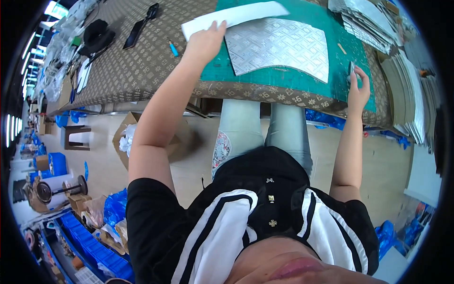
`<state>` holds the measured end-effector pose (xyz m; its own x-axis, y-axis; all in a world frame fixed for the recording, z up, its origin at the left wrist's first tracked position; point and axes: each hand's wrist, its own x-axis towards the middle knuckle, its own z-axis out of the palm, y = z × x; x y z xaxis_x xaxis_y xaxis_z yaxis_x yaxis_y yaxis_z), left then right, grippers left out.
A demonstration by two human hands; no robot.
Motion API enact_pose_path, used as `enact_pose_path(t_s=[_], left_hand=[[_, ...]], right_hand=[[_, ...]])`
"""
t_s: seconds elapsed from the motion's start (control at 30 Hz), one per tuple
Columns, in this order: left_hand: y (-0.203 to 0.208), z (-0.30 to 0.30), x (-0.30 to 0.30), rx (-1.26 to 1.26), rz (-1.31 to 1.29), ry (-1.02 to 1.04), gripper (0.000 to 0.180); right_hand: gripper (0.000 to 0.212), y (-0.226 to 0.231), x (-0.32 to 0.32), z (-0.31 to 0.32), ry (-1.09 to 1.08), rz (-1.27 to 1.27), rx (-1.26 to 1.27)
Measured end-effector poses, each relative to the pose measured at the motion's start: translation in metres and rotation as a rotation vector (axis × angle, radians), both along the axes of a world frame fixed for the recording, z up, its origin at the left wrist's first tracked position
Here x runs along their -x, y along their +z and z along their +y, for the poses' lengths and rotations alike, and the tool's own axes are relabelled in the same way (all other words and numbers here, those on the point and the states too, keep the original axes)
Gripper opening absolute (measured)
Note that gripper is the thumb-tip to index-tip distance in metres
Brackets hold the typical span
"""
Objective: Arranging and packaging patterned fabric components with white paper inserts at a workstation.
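My left hand (206, 43) is at the left end of a white curved strip (246, 15), its fingers over the strip's near edge. Below the strip lies a silver-grey sheet (283, 47) with an embossed geometric pattern and a curved near edge. Both are over a green cutting mat (265, 78). At the mat's right side, my right hand (359, 90) pinches a small, narrow grey tool (351, 69) between thumb and fingers; its exact kind is too small to make out.
Stacked sheets (366, 28) and upright panels (402, 90) line the table's right side. On the brown patterned cloth (146, 61) lie a blue pen-like tool (173, 48), a black phone-like object (135, 33) and a black cap (98, 35). A cardboard box (124, 137) stands beneath the table.
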<state>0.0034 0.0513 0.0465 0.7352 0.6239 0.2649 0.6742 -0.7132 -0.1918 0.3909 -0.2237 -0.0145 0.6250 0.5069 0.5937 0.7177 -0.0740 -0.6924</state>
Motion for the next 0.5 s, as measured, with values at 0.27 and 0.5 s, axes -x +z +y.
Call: enact_pose_path(t_s=[0.27,0.5], left_hand=[[-0.033,-0.037,0.008,0.031,-0.339,-0.305,0.040],[-0.027,-0.072,-0.001,0.427,-0.472,-0.319,0.028]], right_hand=[[0.049,0.053,0.040,0.019,0.258,0.913,-0.056],[0.055,0.070,0.050,0.026,0.260,1.116,-0.004]])
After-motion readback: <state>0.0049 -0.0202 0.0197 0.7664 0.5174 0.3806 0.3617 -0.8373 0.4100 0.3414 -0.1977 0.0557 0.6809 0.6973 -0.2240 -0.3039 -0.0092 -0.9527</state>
